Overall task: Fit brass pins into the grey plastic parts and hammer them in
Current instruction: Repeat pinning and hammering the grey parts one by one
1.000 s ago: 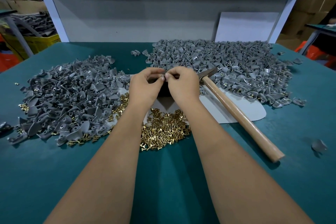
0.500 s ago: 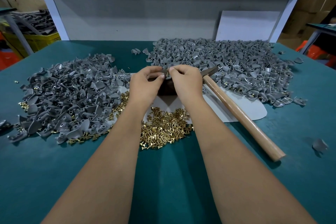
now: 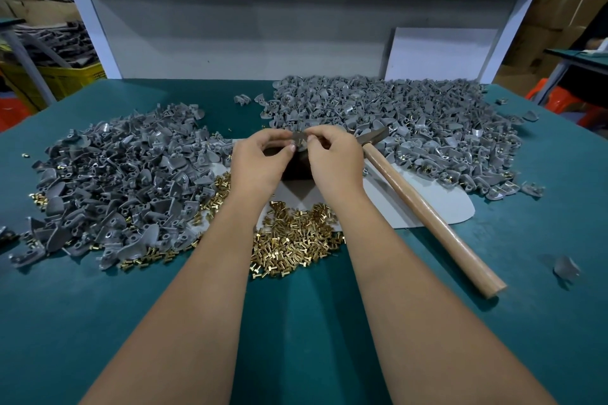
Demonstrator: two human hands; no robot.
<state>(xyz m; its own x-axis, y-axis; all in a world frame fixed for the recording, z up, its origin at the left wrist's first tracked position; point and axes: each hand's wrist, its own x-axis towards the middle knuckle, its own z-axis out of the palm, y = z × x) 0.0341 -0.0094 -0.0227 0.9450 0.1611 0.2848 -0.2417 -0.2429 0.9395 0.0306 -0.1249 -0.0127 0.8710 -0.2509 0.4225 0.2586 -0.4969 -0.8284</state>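
Above a dark block (image 3: 295, 167) at the table's middle, my left hand (image 3: 260, 161) pinches a small grey plastic part (image 3: 298, 138). My right hand (image 3: 332, 158) pinches a brass pin (image 3: 301, 141) that stands in that part. A heap of loose brass pins (image 3: 292, 237) lies just in front of my wrists. One pile of grey plastic parts (image 3: 118, 181) covers the left side, another pile of grey parts (image 3: 394, 122) the back right. A hammer with a wooden handle (image 3: 431, 217) lies to the right of my right hand, its metal head (image 3: 375, 136) beside my knuckles.
A white sheet (image 3: 437, 204) lies under the hammer on the green table (image 3: 312, 339). A lone grey part (image 3: 566, 268) sits near the right edge. A white board (image 3: 441, 52) leans on the back wall. A yellow crate (image 3: 65, 79) stands beyond the left edge.
Both hands have lifted slightly away from me with the part between them, and the fingertips have shifted around the pin. The hammer and the piles have not moved.
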